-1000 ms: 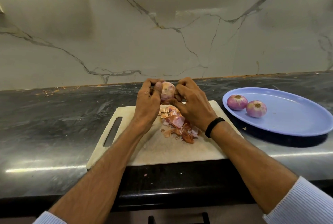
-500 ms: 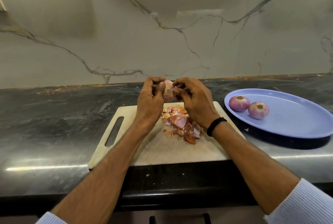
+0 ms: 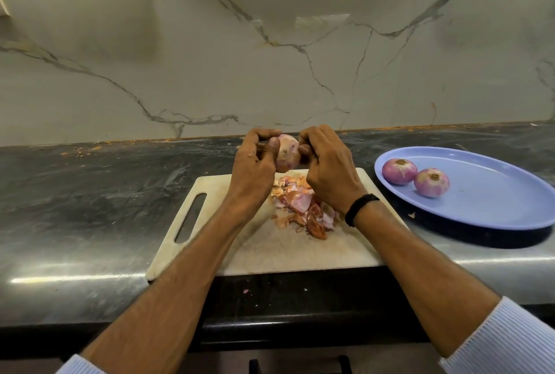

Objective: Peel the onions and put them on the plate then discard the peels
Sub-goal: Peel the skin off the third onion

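The onion (image 3: 287,155) being peeled sits just above the middle of the frame, held in the air over the far edge of the cutting board (image 3: 270,250). The left hand (image 3: 255,169) curls round its left side, thumb pressed on the front, while the fingers wrap behind it and are hidden. The right hand (image 3: 329,172) closes on its right side, fingertips bent in against the skin; whether they pinch a loose flap of peel or the bulb itself cannot be made out, since the knuckles cover the contact. Only a pale pink and tan patch of the onion shows between the two hands.

Below the hands, a heap of peels (image 3: 303,210) lies on the board at centre frame, its right part covered by the right wrist, which wears a black band (image 3: 360,208). At the right of the frame, a blue plate (image 3: 492,208) rests on the dark counter (image 3: 90,208), its right rim cut off by the frame edge. Two peeled onions (image 3: 399,171) (image 3: 432,182) lie touching on its left part. Light blue sleeves (image 3: 504,343) run off the bottom corners.
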`<control>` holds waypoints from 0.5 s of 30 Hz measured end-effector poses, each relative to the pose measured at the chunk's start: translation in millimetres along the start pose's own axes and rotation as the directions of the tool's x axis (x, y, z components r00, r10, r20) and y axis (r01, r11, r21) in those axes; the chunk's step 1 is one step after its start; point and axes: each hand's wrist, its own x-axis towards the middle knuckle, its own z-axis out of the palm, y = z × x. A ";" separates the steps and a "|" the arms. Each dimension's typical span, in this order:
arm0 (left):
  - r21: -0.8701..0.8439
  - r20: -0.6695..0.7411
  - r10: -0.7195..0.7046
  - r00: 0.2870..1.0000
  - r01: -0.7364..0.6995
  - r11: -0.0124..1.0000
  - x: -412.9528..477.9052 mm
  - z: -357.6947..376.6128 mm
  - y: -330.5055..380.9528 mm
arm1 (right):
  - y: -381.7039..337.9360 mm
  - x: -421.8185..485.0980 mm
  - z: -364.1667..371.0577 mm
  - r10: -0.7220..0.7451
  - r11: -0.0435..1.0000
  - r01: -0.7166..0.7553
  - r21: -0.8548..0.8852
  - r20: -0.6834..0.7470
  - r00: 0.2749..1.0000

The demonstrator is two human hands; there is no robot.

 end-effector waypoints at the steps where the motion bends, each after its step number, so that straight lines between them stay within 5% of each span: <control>1: -0.028 -0.016 -0.026 1.000 0.026 0.999 1.0 0.1 -0.1 | -1.1 0.1 0.1 0.005 1.000 -0.005 0.007 0.002 1.000; 15: -0.096 -0.077 -0.100 0.992 0.093 0.991 2.7 -2.2 1.2 | -0.7 0.2 1.0 0.036 0.999 -0.035 0.030 -0.039 0.999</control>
